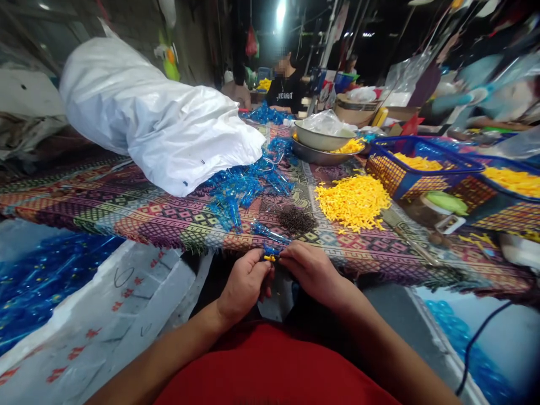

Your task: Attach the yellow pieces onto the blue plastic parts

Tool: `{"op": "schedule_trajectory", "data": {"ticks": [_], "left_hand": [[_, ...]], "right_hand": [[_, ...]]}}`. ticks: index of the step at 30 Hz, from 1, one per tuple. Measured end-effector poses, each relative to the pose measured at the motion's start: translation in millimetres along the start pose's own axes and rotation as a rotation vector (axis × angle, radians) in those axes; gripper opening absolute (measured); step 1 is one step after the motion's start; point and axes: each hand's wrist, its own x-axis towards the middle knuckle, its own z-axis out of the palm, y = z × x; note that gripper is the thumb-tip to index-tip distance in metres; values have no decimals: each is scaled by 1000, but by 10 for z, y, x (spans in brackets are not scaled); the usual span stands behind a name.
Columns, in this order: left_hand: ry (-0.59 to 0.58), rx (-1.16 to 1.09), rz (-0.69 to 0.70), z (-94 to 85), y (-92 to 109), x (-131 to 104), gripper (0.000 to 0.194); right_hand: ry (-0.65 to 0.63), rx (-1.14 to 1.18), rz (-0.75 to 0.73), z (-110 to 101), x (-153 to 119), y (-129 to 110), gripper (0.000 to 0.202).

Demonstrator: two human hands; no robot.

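Note:
My left hand is closed, its thumb and forefinger pinching a blue see-through plastic piece at the table's front edge. A small yellow plastic part shows at that piece, between my hands. From the other side, the closed fingertips of my right hand meet the same piece; part of it is hidden by the fingers. Just beyond lies a clear blue plastic tube-like part. Behind it are a heap of small dark bits, a pile of yellow parts and several blue plastic parts.
A large white sack lies across the table's left. Stacked metal bowls and blue baskets of yellow parts stand right. A screwdriver-like tool lies near the edge. An open white box sits below left. A person sits opposite.

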Motion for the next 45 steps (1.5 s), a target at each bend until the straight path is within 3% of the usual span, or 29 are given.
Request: {"op": "schedule_trajectory", "data": {"ticks": [6,9,16,23,28,32,37,40,42,45], "left_hand": [[16,271,187,-60,-18,-12,15],[6,302,215,-95,-42,4,16],[-78,-71,4,-82,-103,28,18],[11,68,105,-75,-160,14,15],[-76,-207,-54,-64,-176,50,18],[-75,-266,-45,-64,-185,47,19],[-32,-113,4,-88,-226,46,17],[-28,-91,-10,-100,-238,68,17],[-15,-144,-28,-103,-232,81,18],[-4,-227,-44,-95,-202,80,18]], "right_hand": [[-16,173,63,15,16,32,16],[-56,304,146,47,22,64,15],[-55,324,255,46,29,35,17],[-73,292,221,109,0,77,19],[-55,401,286,166,-30,119,14],[-66,399,302,196,-43,131,14],[-96,288,290,191,-22,61,17],[-122,158,261,67,-19,45,17],[-100,51,267,-69,-58,144,17],[79,-215,311,-280,-185,478,18]]}}
